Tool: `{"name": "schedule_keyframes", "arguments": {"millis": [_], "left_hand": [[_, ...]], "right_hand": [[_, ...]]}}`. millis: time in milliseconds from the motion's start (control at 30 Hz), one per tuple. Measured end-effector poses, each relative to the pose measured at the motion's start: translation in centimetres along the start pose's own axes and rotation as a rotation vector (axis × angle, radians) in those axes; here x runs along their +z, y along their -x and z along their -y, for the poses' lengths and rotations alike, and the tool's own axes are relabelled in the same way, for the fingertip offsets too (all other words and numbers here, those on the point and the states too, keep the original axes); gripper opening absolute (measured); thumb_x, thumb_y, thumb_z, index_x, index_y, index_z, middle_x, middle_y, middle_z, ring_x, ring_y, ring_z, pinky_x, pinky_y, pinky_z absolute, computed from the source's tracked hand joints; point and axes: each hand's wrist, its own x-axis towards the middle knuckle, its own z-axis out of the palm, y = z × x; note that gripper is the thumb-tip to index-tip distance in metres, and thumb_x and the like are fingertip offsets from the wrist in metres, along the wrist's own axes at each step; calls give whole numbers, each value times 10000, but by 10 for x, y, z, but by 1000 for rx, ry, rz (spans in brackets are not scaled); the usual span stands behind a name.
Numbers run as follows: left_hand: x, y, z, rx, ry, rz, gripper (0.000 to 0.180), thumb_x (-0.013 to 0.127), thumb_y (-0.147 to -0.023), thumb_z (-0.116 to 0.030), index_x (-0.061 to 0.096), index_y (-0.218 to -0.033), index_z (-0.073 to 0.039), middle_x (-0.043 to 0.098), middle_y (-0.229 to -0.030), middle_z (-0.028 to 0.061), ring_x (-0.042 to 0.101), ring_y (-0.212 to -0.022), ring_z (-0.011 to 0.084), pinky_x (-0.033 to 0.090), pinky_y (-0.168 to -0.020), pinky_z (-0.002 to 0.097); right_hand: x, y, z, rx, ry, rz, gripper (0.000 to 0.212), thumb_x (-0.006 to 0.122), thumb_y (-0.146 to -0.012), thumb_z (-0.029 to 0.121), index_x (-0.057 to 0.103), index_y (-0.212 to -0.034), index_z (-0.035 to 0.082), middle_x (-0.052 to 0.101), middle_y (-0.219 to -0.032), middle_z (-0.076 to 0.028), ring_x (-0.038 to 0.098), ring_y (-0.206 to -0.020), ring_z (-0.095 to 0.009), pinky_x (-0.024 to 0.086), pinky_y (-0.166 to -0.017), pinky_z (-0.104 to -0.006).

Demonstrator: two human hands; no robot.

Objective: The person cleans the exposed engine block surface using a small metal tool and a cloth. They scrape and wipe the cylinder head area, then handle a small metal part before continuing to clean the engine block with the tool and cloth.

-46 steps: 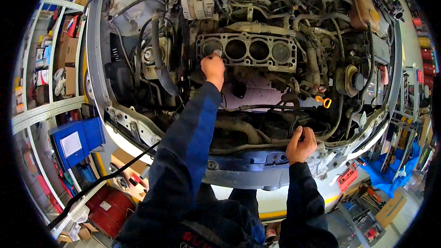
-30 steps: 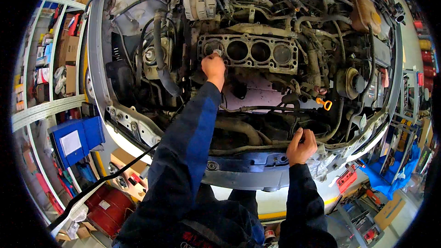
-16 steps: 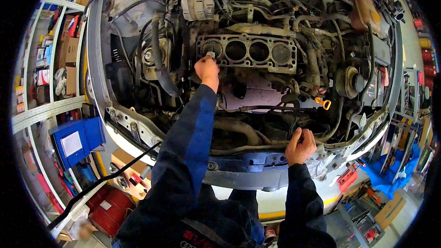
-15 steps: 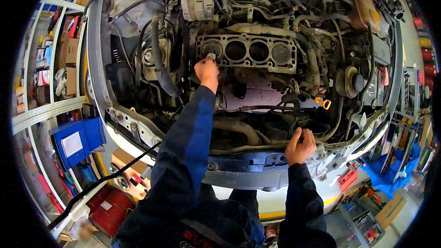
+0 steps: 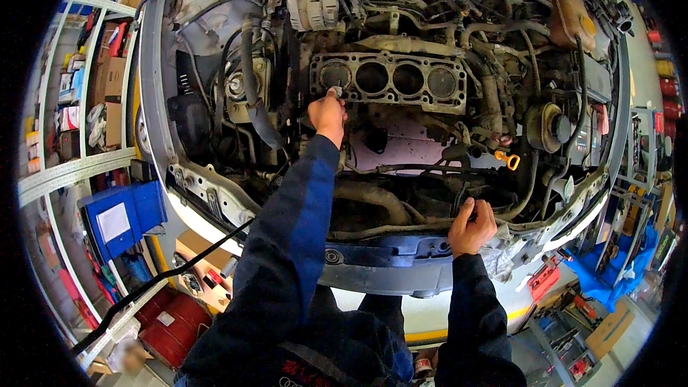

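In a bare engine bay, the engine block [image 5: 428, 105] lies with its flat top and a row of several round cylinders exposed. My left hand [image 5: 328, 116] reaches to the block's near edge, just below the leftmost cylinder [image 5: 335, 74]. Its fingers pinch a small pale piece [image 5: 337, 91], too small to name, against the block's top face. My right hand [image 5: 473, 226] is closed over the front crossmember, beside a crumpled greyish plastic sheet [image 5: 505, 251]. Whatever it may hold is hidden by the curled fingers.
A yellow-orange dipstick handle [image 5: 507, 160] sticks up right of the block. Behind stand an alternator [image 5: 312, 7] and a brownish coolant tank [image 5: 571, 18]. Shelves [image 5: 79, 172] line the left; a red drum [image 5: 175, 326] stands below. A blue cloth [image 5: 613, 269] hangs at right.
The view has shifted slightly, so the engine bay sits a little further right. My left hand stays at the leftmost cylinder with the pale piece, its fingers moved slightly. My right hand keeps its place.
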Motion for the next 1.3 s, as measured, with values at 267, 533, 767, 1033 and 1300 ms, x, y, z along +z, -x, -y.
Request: {"name": "schedule_keyframes", "arguments": {"millis": [267,533,767,1033,1300], "left_hand": [[14,14,13,-7,25,-55,323,617,-1120,-261,654,-1024,45,677,-750,88,569,-555,181,476,-495,369],[9,3,13,70,103,-38,342,638,-1121,-279,670,-1063,56,689,-797,111,541,-558,198,453,-512,393],[-16,32,20,304,-92,-40,384,635,-1127,-332,702,-1296,6,692,-870,65,528,-629,147,436,-569,383],[-5,30,20,518,-430,133,291,666,-1093,-180,739,-1333,-32,747,-1163,121,673,-784,181,565,-727,377],[-5,30,43,782,-773,88,266,731,-1014,-113,790,-1265,-50,756,-1232,215,723,-1139,424,565,-999,511]], "right_hand": [[-1,1,-3,9,30,3,368,635,-1057,172,505,-751,14,471,-681,-160,477,-589,-364,360,-556,-468],[0,1,1,17,22,16,371,639,-1049,175,497,-743,19,488,-680,-135,487,-585,-350,363,-555,-466],[-3,3,-3,-2,40,7,321,659,-1026,149,532,-757,26,508,-697,-141,517,-605,-361,385,-552,-469],[-4,-1,-3,-20,26,-3,297,683,-994,130,540,-749,43,541,-704,-160,553,-613,-390,410,-540,-492],[-4,0,-4,-6,19,-14,285,699,-966,120,541,-744,39,529,-692,-157,544,-602,-385,408,-535,-487]]}}
